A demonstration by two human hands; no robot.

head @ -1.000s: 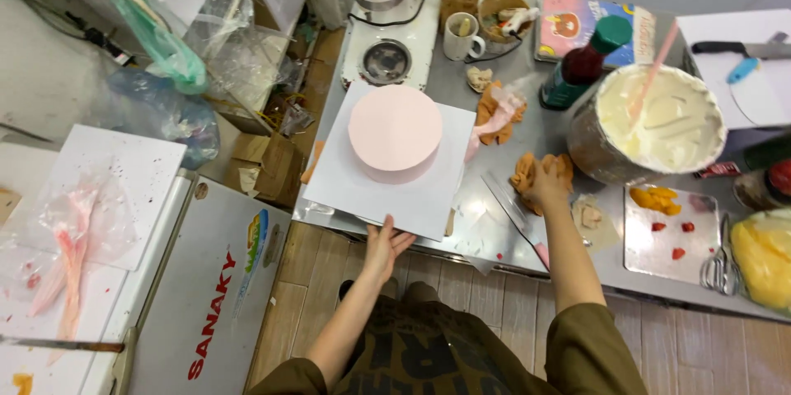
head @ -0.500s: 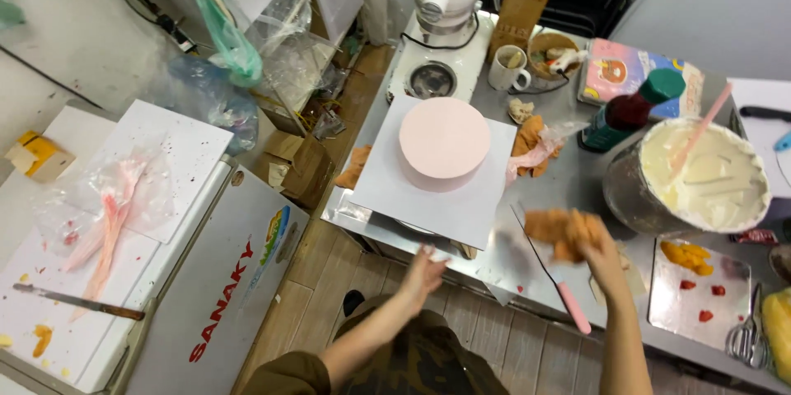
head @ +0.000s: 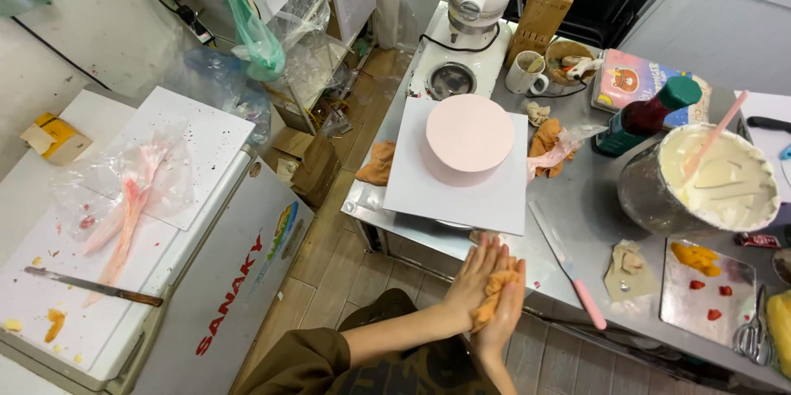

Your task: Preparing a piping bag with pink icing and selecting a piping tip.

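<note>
An orange cloth (head: 497,296) is pressed between both hands, left hand (head: 475,277) and right hand (head: 504,321) flattened palm to palm around it, at the near edge of the steel counter (head: 593,222). At 12 o'clock from the hands, a pink round cake (head: 469,137) is seen on a white square board (head: 461,189). At 3 o'clock, a pink-handled spatula (head: 568,267) is laid on the counter; at 2 o'clock, a steel bowl of white cream (head: 709,185) is set.
</note>
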